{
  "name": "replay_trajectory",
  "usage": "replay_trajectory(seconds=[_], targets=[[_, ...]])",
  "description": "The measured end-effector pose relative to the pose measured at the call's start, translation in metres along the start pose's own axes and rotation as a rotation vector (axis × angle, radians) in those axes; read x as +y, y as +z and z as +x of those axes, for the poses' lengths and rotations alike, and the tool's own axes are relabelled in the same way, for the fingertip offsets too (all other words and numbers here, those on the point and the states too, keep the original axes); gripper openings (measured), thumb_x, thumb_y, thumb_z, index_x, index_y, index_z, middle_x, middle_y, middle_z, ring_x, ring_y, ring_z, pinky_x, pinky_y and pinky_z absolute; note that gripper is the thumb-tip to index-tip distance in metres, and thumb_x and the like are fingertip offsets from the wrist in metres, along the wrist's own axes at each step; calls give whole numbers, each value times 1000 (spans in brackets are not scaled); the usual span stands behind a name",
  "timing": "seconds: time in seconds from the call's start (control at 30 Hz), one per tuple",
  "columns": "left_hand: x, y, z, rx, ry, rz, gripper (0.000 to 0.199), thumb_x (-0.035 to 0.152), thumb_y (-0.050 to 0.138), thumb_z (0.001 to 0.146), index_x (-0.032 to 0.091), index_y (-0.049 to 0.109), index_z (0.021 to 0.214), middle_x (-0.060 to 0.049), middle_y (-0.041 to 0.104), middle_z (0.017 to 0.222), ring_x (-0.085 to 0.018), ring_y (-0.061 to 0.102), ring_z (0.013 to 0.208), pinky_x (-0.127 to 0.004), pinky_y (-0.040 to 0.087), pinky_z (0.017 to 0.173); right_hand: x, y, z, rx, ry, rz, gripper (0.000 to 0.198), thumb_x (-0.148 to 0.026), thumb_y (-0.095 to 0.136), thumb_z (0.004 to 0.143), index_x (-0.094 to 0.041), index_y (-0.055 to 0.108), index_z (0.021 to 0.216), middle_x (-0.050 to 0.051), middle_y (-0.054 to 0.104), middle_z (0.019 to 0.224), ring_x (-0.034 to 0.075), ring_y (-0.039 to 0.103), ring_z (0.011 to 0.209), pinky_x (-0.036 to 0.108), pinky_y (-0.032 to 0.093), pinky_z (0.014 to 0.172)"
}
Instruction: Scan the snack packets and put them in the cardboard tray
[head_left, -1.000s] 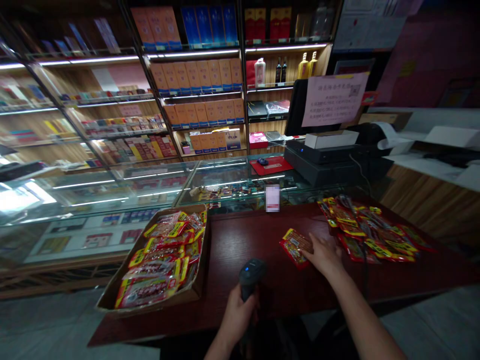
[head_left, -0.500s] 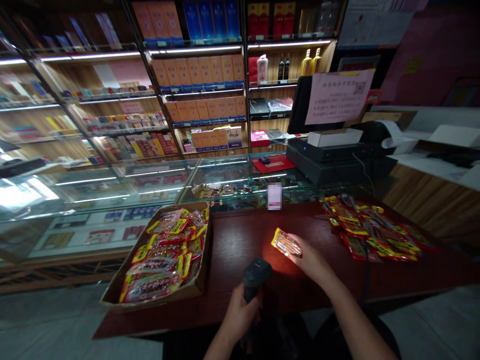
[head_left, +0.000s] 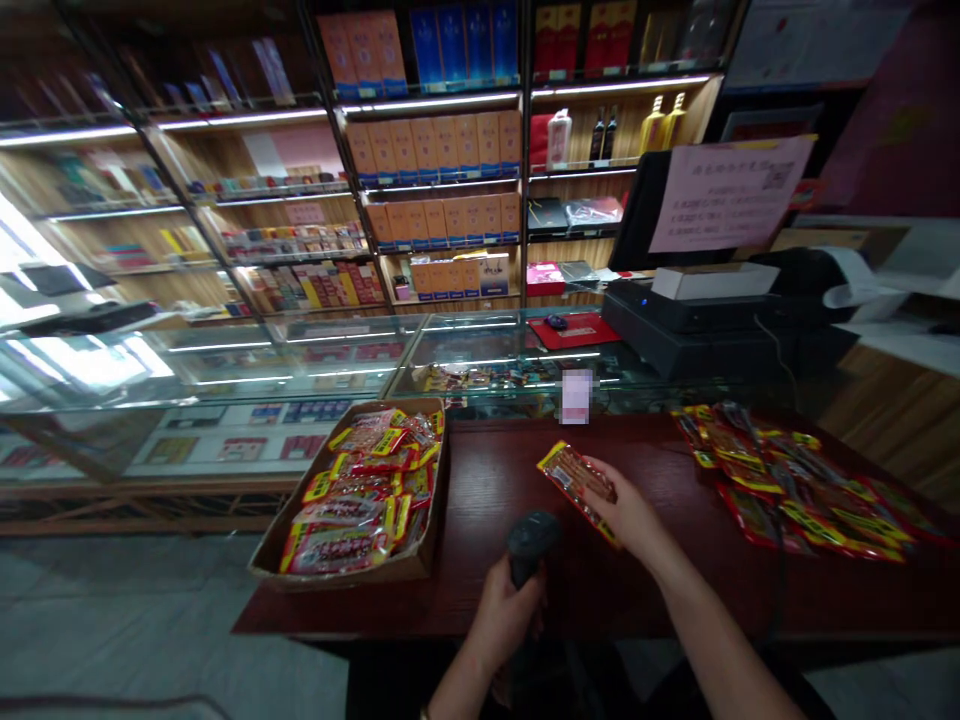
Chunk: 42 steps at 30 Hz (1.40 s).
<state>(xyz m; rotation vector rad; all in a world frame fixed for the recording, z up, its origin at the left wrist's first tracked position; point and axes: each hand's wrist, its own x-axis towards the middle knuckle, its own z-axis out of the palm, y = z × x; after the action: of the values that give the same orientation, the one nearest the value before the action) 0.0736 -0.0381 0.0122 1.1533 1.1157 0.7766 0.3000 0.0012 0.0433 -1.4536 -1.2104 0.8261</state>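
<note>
My left hand is wrapped round the handle of a black barcode scanner, held upright near the table's front edge. A snack packet with red and yellow edges and brown sticks showing inside is gripped in my right hand, just beyond the scanner. To the left, an open cardboard box holds several similar packets. On the right, a loose pile of such packets lies on the dark red wooden table.
Behind the table runs a glass display counter, with a mouse on a red mat. A monitor bearing a paper sign and a black cash drawer stand at the back right. Lit shelves hold boxes and bottles.
The red glow on the packet and table has gone out. My right hand has turned the packet, showing more of its length. The view has shifted left.
</note>
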Motion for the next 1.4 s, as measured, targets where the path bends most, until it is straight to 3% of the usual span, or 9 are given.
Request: replay_trajectory(seconds=[0.23, 0.43, 0.57, 0.67, 0.77, 0.87, 1.07, 1.2, 1.4], targets=[[-1, -1, -1, -19, 17, -39, 14, 25, 61, 74, 17, 58, 85, 6, 56, 52, -9, 47, 35, -19, 38, 33, -101, 129, 58, -427, -204, 40, 52, -21, 73, 77, -22, 62, 127, 4, 76, 116, 21, 72, 102, 37, 56, 94], [-4, -1, -1, 10, -25, -99, 21, 30, 64, 72, 17, 57, 87, 5, 58, 53, -10, 47, 35, -21, 39, 33, -160, 226, 105, -450, -305, -78, 62, -20, 81, 71, -22, 63, 130, 3, 75, 106, 20, 71, 93, 37, 56, 91], [4, -2, -5, -4, -3, -81, 12, 26, 64, 72, 17, 58, 78, 5, 56, 51, -9, 46, 36, -20, 38, 34, -131, 185, 96, -338, -316, -145, 42, -25, 73, 80, -26, 68, 122, 2, 75, 111, 18, 70, 101, 34, 54, 95], [9, -4, -8, -30, 4, -49, 12, 26, 63, 73, 17, 59, 80, 5, 56, 52, -9, 48, 37, -19, 38, 35, -73, 100, 62, -131, -227, -272, 35, -29, 62, 88, -24, 68, 122, 7, 72, 122, 22, 66, 113, 40, 48, 105], [9, -5, -6, -31, -17, -54, 19, 30, 64, 74, 17, 59, 87, 5, 59, 55, -9, 49, 37, -18, 38, 35, -13, 14, 14, 165, -19, -507, 45, -29, 53, 89, -9, 63, 128, 25, 62, 130, 39, 56, 126, 62, 35, 110], [6, -5, -3, -28, -26, -38, 23, 33, 65, 74, 16, 59, 88, 5, 59, 55, -9, 49, 36, -19, 38, 34, 29, -33, -25, 294, 245, -991, 52, -45, 50, 93, -8, 63, 127, 27, 64, 123, 44, 59, 116, 61, 47, 93], [6, -2, -4, -19, 26, 27, 24, 35, 69, 73, 16, 60, 86, 6, 57, 54, -9, 48, 36, -19, 39, 36, 53, -33, -36, 246, 138, -994, 37, -44, 62, 85, -20, 63, 112, 15, 67, 119, 36, 62, 110, 48, 50, 88], [5, -2, -7, -30, 55, 47, 21, 32, 67, 74, 16, 60, 85, 5, 58, 57, -9, 50, 38, -19, 39, 37, 60, -23, -30, 279, 125, -586, 39, -32, 57, 82, -23, 56, 119, 10, 71, 112, 29, 69, 99, 42, 52, 88], [1, -5, -3, -61, 36, 34, 22, 32, 66, 75, 15, 59, 87, 4, 59, 57, -8, 48, 38, -18, 39, 36, 63, -7, -35, 429, 212, 146, 43, -49, 58, 80, -23, 64, 114, 10, 76, 112, 30, 71, 106, 43, 57, 87]])
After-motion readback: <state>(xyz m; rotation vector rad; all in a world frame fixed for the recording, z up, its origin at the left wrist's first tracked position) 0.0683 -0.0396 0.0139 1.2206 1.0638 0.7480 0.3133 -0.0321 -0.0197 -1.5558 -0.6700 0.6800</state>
